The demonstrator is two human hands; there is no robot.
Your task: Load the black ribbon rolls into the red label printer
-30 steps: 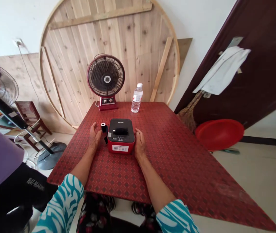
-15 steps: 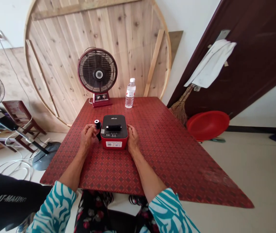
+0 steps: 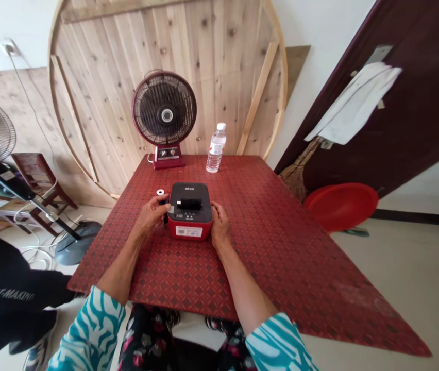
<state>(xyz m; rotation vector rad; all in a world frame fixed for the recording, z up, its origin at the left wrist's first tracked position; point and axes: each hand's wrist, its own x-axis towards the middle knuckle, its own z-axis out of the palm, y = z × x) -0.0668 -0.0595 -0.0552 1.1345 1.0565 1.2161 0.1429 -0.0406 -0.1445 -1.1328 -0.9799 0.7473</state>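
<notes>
A red box with a black top (image 3: 190, 208) sits on the patterned red table (image 3: 281, 257), a black piece (image 3: 190, 204) lying on its top. My right hand (image 3: 219, 221) is closed against the box's right side. Beside the left side, my left hand (image 3: 152, 214) reaches with its fingers to the box's upper left edge; a dark item there is partly hidden by them, so what the fingers grip is unclear. Just beyond that hand stands a small roll with a white ringed end (image 3: 160, 192).
A red fan (image 3: 165, 111) and a water bottle (image 3: 216, 148) stand at the table's back. On the right are a red basin (image 3: 341, 206), a broom (image 3: 296, 172) and a white towel (image 3: 358, 103). A person in dark clothes (image 3: 11, 299) is at the lower left.
The view has shifted, so the scene sits farther right. My left hand has moved closer to the box's left side and its fingers now reach its edge. My right hand stays at the right side.
</notes>
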